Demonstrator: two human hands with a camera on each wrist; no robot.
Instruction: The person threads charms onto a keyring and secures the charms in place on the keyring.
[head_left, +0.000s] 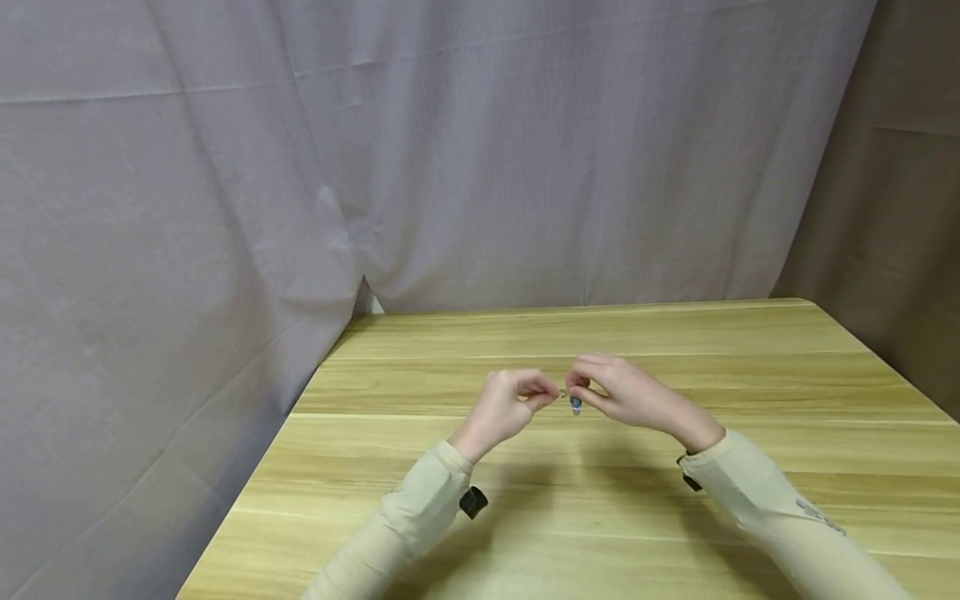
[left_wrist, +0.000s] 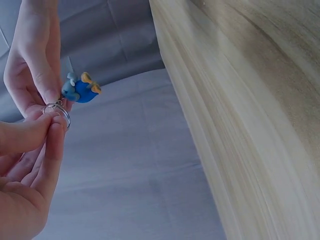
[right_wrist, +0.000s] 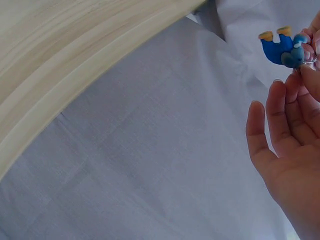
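A small keychain is held up over the wooden table between both hands. Its blue elephant-like figure (left_wrist: 86, 91) has yellow-orange feet, and a silver split ring (left_wrist: 68, 119) joins it at the head. Thumb and forefinger of my left hand (head_left: 501, 410) pinch the ring. My right hand (head_left: 633, 393) pinches the keychain where the figure meets the ring, its other fingers loosely bent in the right wrist view. From the head, the figure (head_left: 576, 405) dangles just below the right fingertips. Fingertips hide part of the ring.
The wood-grain table (head_left: 600, 542) spreads under both forearms. Grey cloth (head_left: 487, 167) hangs behind it and along its left side, with a darker brownish cloth (head_left: 892, 208) on the right. Black bands (head_left: 473, 502) show at both sleeve cuffs.
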